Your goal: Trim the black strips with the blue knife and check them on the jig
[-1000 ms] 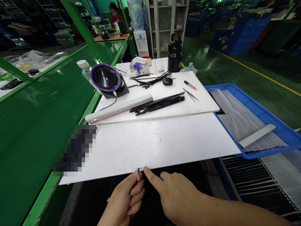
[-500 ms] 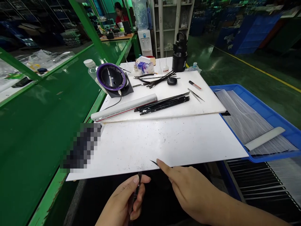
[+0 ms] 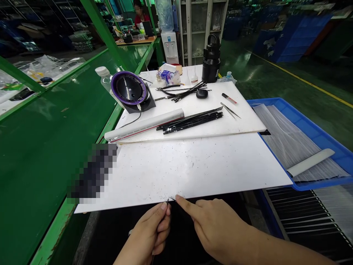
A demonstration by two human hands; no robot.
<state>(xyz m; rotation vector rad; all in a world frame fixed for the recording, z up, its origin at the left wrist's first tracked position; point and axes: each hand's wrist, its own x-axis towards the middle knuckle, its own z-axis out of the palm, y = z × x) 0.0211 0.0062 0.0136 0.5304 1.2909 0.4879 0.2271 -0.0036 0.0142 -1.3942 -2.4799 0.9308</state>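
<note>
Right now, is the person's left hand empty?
No, the left hand pinches a thin dark strip between its fingers, at the white board's near edge.

Both bare hands sit just below the near edge of the flat white plastic board [image 3: 179, 165]. The left hand [image 3: 149, 232] is curled closed, its fingers [image 3: 164, 228] folded and thumb [image 3: 157, 211] on top. The right hand [image 3: 217, 228] reaches in from the lower right on a low, outstretched forearm [image 3: 275, 246], its index finger [image 3: 187, 208] extended, the tip near the left thumb.
</note>
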